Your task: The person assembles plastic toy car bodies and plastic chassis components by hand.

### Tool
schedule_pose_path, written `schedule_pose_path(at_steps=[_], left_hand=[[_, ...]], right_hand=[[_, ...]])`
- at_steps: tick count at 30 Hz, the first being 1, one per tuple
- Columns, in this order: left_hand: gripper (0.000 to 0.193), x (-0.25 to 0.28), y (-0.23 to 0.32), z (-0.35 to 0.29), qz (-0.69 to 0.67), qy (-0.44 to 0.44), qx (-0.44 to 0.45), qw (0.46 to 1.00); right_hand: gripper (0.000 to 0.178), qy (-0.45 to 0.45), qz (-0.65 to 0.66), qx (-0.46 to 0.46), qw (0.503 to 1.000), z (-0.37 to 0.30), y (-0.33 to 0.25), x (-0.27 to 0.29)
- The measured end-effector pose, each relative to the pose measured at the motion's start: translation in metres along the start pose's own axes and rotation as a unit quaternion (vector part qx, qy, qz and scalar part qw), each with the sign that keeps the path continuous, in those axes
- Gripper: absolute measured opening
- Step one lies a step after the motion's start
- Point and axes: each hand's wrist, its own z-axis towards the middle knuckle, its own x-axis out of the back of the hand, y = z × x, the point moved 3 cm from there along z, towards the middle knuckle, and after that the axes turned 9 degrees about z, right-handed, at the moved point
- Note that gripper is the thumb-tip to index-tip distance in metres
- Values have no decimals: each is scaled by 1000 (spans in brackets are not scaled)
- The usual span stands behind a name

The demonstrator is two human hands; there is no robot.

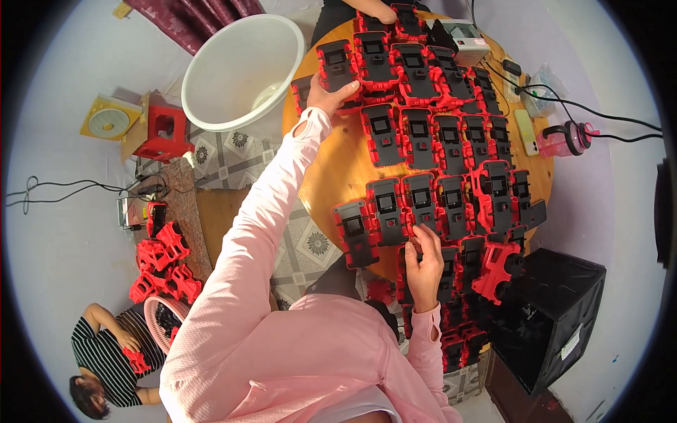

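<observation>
Red-and-black plastic holders, each with a dark square recess, lie in rows on a round wooden table point(331, 176). My left hand point(326, 96) is at the far left of the rows, thumb and fingers about the lower end of one holder point(337, 63); part of its grip is hidden. My right hand point(425, 271) is at the near rows, its fingers stretched out and touching the lower edge of a holder point(421, 199). Just left of it lies a tilted holder point(355, 233). One holder point(493, 194) rests on top of others, and a red part point(496, 271) lies on its side.
A large white tub point(195, 84) stands left of the table, a black crate point(550, 310) to the right. A pink bottle point(557, 141), phone point(526, 132) and cables edge the table. Across the table is another person's hand point(377, 10); a person in stripes point(106, 345) sits lower left.
</observation>
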Motion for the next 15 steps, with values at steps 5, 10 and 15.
schedule_pose_path(at_steps=[5, 10, 15], left_hand=[[109, 3, -20, 18, 51, -16, -16, 998], [116, 11, -11, -2, 80, 17, -32, 996], [119, 37, -41, -119, 132, -30, -57, 989]], right_hand=[[32, 3, -7, 11, 1000, -5, -2, 1], [36, -11, -21, -8, 1000, -3, 3, -4], [57, -59, -170, 48, 983, 0, 6, -37]])
